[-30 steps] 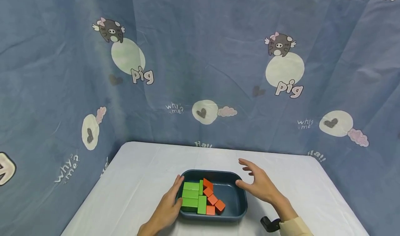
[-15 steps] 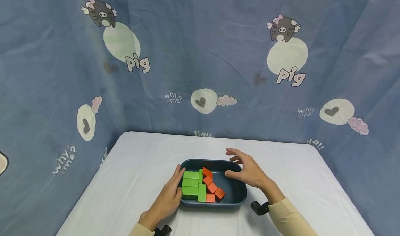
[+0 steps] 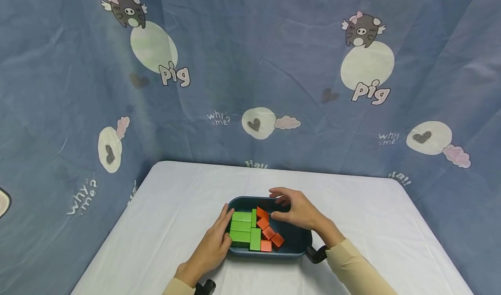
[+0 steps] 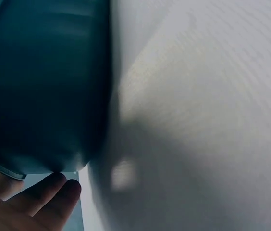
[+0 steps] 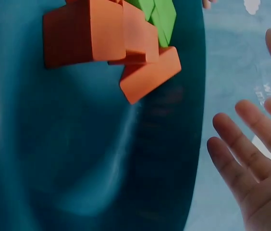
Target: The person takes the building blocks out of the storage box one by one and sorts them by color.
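A dark teal rectangular tray (image 3: 289, 255) holds green blocks (image 3: 240, 225) packed at its left end and orange blocks (image 3: 268, 233) beside them, the orange ones partly askew. My left hand (image 3: 213, 243) rests against the tray's left end with fingers straight along the rim; in the left wrist view its fingertips (image 4: 70, 190) lie at the tray's outer wall. My right hand (image 3: 299, 210) hovers over the back right of the tray, fingers spread and thumb near the orange blocks, with nothing held. The right wrist view shows that hand (image 5: 265, 178) empty beside the rim.
A white-covered table (image 3: 195, 190) lies under the tray. Behind it hangs a blue curtain (image 3: 242, 69) printed with pigs and hearts. Each wrist carries a small black camera, such as the right one (image 3: 316, 254). The tray's right half shows bare floor.
My right hand has moved left from beyond the tray's right edge to over its inside, nearer the orange blocks. The left hand stays at the tray's left end. The head view has tilted down.
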Tool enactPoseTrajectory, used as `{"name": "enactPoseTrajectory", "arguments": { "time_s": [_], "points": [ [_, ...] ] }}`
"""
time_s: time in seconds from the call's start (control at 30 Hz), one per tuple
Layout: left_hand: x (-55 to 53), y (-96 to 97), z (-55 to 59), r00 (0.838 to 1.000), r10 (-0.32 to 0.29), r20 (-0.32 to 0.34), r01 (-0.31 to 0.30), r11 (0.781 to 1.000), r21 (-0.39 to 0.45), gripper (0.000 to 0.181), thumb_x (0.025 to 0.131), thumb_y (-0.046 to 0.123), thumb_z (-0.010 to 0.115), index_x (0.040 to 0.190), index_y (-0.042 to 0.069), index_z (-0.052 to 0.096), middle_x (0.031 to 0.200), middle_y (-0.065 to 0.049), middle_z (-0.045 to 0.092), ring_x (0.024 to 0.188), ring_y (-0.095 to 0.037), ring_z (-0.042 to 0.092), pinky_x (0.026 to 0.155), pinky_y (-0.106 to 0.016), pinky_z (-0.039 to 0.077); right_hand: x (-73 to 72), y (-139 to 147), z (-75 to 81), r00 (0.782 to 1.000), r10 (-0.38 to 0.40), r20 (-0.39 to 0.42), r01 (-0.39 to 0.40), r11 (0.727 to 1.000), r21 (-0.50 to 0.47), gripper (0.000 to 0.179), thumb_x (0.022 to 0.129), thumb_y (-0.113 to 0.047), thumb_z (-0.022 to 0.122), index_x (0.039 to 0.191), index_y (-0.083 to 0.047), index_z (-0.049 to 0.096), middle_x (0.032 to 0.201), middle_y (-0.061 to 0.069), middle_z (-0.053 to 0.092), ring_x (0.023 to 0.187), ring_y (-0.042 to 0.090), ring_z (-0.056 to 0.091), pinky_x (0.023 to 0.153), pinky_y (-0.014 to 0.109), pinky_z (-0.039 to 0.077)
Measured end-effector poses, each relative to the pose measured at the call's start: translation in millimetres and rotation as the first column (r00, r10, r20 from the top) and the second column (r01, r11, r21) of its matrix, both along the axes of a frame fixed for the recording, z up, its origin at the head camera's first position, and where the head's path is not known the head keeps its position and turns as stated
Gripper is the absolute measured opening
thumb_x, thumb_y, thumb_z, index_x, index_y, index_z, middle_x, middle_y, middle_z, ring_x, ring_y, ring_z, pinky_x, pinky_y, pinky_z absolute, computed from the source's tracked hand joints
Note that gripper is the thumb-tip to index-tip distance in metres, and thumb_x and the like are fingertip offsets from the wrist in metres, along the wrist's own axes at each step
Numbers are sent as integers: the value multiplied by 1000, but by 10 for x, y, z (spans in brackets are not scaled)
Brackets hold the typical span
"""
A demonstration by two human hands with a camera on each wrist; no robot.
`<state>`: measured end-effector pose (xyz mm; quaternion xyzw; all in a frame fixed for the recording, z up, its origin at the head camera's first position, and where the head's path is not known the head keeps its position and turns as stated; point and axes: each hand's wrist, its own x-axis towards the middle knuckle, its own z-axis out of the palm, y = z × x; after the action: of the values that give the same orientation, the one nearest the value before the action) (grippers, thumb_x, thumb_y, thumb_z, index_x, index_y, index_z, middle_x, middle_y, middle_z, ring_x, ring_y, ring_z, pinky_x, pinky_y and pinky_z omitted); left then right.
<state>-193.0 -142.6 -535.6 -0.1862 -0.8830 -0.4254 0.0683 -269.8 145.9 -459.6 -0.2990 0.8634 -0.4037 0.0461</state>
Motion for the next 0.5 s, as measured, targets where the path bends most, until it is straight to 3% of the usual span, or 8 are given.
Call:
{"name": "enactPoseTrajectory", "arguments": {
  "time_s": [0.27, 0.5],
  "points": [
    [-37, -2, 30, 1000, -8, -3, 8, 1000, 27, 76, 85, -10, 54, 158, 2, 34, 167, -15, 19, 147, -27, 31, 114, -49, 35, -85, -133, 21, 998, 56, 26, -57, 998, 26, 48, 88, -13, 78, 133, -6, 64, 124, 10, 68, 109, 28, 67, 92, 46, 55],
    [-17, -14, 0, 1000, 12, 13, -12, 1000, 26, 76, 84, -7, 56, 157, 2, 37, 167, -12, 20, 147, -25, 31, 115, -47, 32, -165, -239, 4, 997, 72, 9, -72, 997, 41, 39, 88, -14, 78, 125, -5, 69, 118, 9, 71, 101, 25, 70, 80, 35, 59]
  ]
}}
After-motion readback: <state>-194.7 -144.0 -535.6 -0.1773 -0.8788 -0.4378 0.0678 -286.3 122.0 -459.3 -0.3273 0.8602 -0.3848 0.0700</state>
